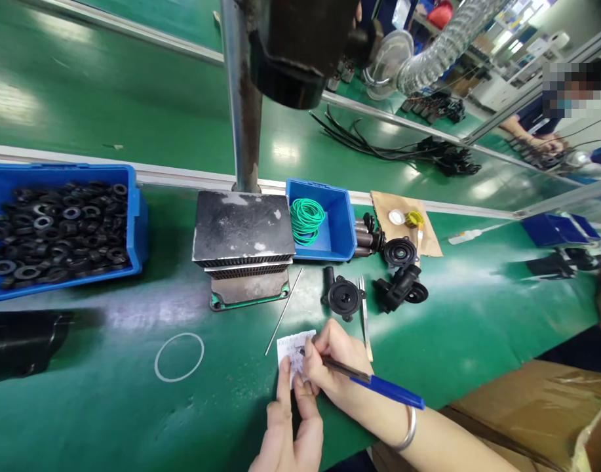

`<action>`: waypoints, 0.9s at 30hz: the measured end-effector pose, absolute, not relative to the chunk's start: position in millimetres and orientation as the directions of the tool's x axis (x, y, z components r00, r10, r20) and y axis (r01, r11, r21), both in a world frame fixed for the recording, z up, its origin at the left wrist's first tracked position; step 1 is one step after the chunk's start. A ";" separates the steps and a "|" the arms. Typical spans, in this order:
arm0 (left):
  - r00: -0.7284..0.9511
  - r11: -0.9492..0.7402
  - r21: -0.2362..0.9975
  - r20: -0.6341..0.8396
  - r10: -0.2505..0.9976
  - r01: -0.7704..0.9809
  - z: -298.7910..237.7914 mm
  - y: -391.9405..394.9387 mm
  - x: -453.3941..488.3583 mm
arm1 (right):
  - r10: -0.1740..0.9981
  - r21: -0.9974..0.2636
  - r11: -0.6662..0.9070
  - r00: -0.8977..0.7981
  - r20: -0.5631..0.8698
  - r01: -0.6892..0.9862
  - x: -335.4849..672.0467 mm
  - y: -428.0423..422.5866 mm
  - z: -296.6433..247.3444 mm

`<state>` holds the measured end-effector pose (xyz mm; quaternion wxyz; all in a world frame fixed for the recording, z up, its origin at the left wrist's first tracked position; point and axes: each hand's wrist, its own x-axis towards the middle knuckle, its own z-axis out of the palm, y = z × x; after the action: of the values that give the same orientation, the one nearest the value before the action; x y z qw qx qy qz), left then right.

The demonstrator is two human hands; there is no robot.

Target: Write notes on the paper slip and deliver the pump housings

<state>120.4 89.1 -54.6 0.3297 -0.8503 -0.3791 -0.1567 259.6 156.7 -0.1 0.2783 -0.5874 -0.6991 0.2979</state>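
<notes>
A small white slip of paper (286, 345) with handwriting lies on the green bench. In my right hand (340, 362) is a pen (391, 391) with a blue cap on its back end, its tip at the writing. My left hand (293, 419) rests flat with its fingertips pressing the paper's lower edge; the fingers are apart. Just beyond the paper lie a thin metal rod (284, 312) and a pair of tweezers (364, 314). A round black plastic part (343, 297) sits behind my right hand.
A blue bin (137, 223) of black rings stands left. A press with a black block (244, 226) rises mid-bench, beside a blue box (338, 226) holding green rings (307, 219). A pale ring (179, 357) lies left. Cardboard (536, 413) is at right; another person's hands (550, 143) show beyond.
</notes>
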 end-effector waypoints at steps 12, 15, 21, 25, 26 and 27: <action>0.729 -0.541 -0.488 0.477 0.491 0.685 -47.0 93.4 114.7 | 0.990 -0.880 0.024 -0.135 -0.045 0.474 259.4 152.7 -1.0; 0.718 -0.535 -0.479 0.491 0.493 0.696 -50.0 92.7 115.4 | 0.989 -0.890 0.012 -0.137 -0.056 0.456 260.2 152.2 -3.8; 0.713 -0.528 -0.480 0.490 0.501 0.701 -54.4 91.0 114.7 | 0.989 -0.856 0.029 -0.140 -0.051 0.517 261.0 155.7 -4.3; 0.755 -0.545 -0.522 0.469 0.459 0.656 -48.6 95.0 111.3 | 0.994 -0.907 0.030 -0.105 -0.016 0.419 266.0 151.2 -5.6; 0.763 -0.555 -0.524 0.461 0.453 0.647 -46.2 96.0 110.3 | 0.996 -0.919 0.028 -0.085 -0.006 0.394 268.2 149.4 -7.7; 0.768 -0.565 -0.521 0.455 0.450 0.640 -43.8 97.0 109.4 | 0.997 -0.923 0.033 -0.081 0.002 0.384 270.7 147.9 -10.4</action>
<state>109.4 97.0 -43.8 0.3466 -0.8741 -0.3119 -0.1366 270.7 147.9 -10.4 0.3765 -0.5638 -0.6122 0.4069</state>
